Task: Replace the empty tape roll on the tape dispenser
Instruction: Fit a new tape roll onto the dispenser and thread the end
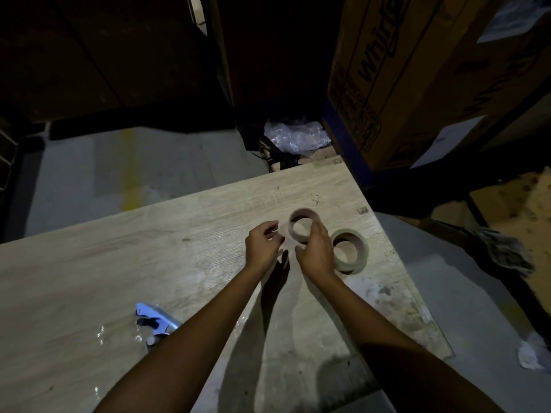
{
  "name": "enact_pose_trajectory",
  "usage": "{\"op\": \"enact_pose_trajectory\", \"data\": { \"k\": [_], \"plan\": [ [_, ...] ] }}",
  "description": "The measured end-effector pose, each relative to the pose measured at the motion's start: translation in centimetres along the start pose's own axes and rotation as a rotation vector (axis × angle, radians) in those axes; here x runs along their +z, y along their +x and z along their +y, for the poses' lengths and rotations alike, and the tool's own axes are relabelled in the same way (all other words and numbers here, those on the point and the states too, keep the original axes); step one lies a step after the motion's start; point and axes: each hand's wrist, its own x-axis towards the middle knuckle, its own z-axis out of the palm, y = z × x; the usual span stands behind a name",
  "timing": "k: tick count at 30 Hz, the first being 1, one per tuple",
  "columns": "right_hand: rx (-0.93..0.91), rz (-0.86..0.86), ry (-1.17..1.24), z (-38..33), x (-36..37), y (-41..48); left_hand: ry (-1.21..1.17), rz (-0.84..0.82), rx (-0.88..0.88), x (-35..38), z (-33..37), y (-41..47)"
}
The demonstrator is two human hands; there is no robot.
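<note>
Holding a bare tape core over the tabletop

Pale wood tabletop [119, 263], dim light. Cardboard box [402, 84] far right. Blue tape dispenser [155, 321] near left, apart from both hands. Fresh tape roll [350, 251] lies flat at right. Right hand [316, 248]: fingers grip the empty core [301, 223]. Left hand [264, 244]: fingers loosely curled, holding nothing.

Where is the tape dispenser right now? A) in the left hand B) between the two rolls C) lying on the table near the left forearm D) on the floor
C: the blue tape dispenser lies on the table beside the left forearm, well short of both hands and the rolls.
</note>
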Motion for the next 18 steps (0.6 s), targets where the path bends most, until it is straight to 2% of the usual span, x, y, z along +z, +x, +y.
{"op": "enact_pose_trajectory", "data": {
  "k": [9, 14, 18],
  "plan": [
    [-0.139, 0.064, 0.073, -5.3, 3.0, -7.7, -0.087, 0.073, 0.016, -8.3, -2.9, -4.6],
    [-0.142, 0.078, 0.150, -7.6, 4.7, -10.7, -0.156, 0.083, 0.015, -12.0, -5.4, -6.4],
    [-0.110, 0.115, 0.197, -7.3, 4.6, -11.7, -0.201, 0.057, 0.032, -12.4, -4.6, -6.9]
  ]
}}
